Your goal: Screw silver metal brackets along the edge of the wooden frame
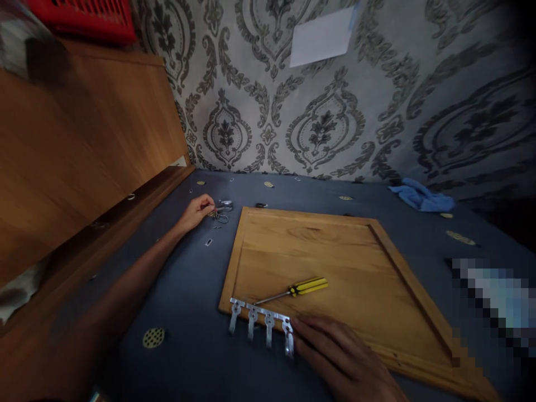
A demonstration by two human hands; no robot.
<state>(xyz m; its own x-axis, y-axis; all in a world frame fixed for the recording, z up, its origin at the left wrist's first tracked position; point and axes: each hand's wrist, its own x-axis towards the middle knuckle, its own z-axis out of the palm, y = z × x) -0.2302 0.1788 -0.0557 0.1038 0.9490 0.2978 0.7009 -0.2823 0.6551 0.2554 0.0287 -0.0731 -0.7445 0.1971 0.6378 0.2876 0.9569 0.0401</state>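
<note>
My left hand (199, 212) is closed in a pinch at the far left, beside a small cluster of metal hardware (226, 206); what sits between its fingertips is too small to name. A metal hook rail (260, 312) lies along the near left edge of a framed wooden panel (310, 240), its hooks hanging over that edge. My right hand (343, 352) rests on the panel's near edge with fingers stretched out, the fingertips touching the rail's right end. Its thumb is hidden. A yellow and black screwdriver (307, 286) lies on the panel, its tip close to the rail.
Dark blue patterned cloth (184, 279) covers the surface underneath. To the left stands a wooden cabinet (92, 145) with a red basket (87, 22) on top. A crumpled blue cloth (422, 194) lies at the back right, near the patterned wall (268, 111). A pixelated object is at right.
</note>
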